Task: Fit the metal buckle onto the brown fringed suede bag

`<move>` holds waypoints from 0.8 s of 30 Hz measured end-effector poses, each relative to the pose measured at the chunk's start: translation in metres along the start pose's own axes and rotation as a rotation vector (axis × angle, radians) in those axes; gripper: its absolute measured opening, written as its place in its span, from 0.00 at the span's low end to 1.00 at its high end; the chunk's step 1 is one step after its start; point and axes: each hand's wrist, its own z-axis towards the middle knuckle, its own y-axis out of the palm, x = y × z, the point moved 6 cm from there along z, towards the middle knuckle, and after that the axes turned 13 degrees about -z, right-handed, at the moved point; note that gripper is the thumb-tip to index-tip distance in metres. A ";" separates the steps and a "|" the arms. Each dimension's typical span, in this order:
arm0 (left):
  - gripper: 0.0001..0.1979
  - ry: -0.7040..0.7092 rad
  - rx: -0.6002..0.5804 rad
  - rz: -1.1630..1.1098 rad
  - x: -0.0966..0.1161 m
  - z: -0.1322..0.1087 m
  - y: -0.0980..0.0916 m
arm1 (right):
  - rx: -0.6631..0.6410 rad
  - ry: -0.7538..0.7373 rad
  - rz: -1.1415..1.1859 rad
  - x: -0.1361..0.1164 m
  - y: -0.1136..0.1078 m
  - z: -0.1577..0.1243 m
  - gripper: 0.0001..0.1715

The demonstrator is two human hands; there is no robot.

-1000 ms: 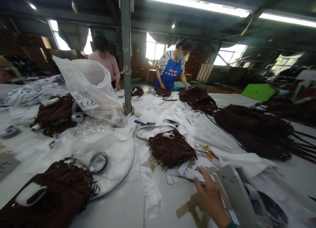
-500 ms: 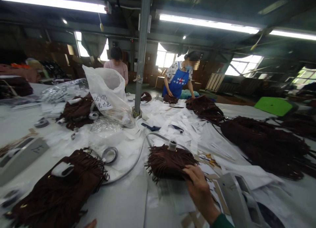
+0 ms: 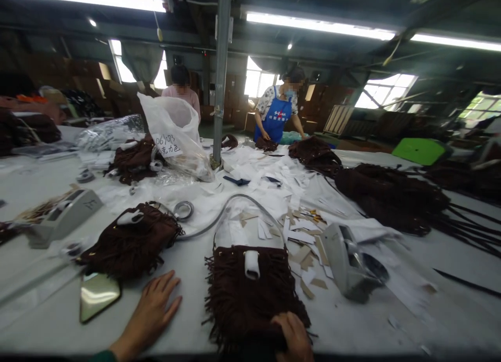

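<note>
A dark brown fringed handbag [image 3: 250, 294] lies before me, its grey-looking strap [image 3: 245, 197] looping up behind it. A white wrap [image 3: 251, 264] covers its front clasp. My right hand [image 3: 293, 337] has its fingers curled over the bag's lower right edge, gripping it. My left hand [image 3: 156, 304] rests on the white table with its fingers spread, holding nothing. It is between that bag and a second brown fringed bag [image 3: 131, 242], which also has a white wrap on it. A dark-edged phone-like object [image 3: 99, 295] lies partly under the second bag.
Tape dispensers stand at right [image 3: 346, 263] and left [image 3: 64, 218]. Paper and card scraps [image 3: 307, 247] cover the table behind the bag. A tape roll [image 3: 183, 210], a plastic bag [image 3: 172, 127], a post [image 3: 221, 80] and brown bags [image 3: 387, 195] are further back. Two people work across the table.
The held bag has come nearer to me, with its front now showing more fully. My left hand has moved up into view onto the table. The view has shifted too.
</note>
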 end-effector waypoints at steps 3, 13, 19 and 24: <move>0.19 -0.016 -0.001 -0.019 0.000 0.000 -0.002 | 0.007 0.013 0.047 -0.001 0.000 0.014 0.26; 0.17 -0.057 0.003 -0.075 0.004 0.001 -0.010 | -0.025 0.076 0.042 -0.011 -0.005 0.023 0.27; 0.17 -0.057 0.013 -0.091 0.002 0.002 -0.010 | -0.012 0.125 0.024 -0.016 -0.005 0.024 0.25; 0.16 -0.061 0.027 -0.095 0.001 0.002 -0.009 | 0.017 0.107 0.029 -0.018 -0.006 0.025 0.25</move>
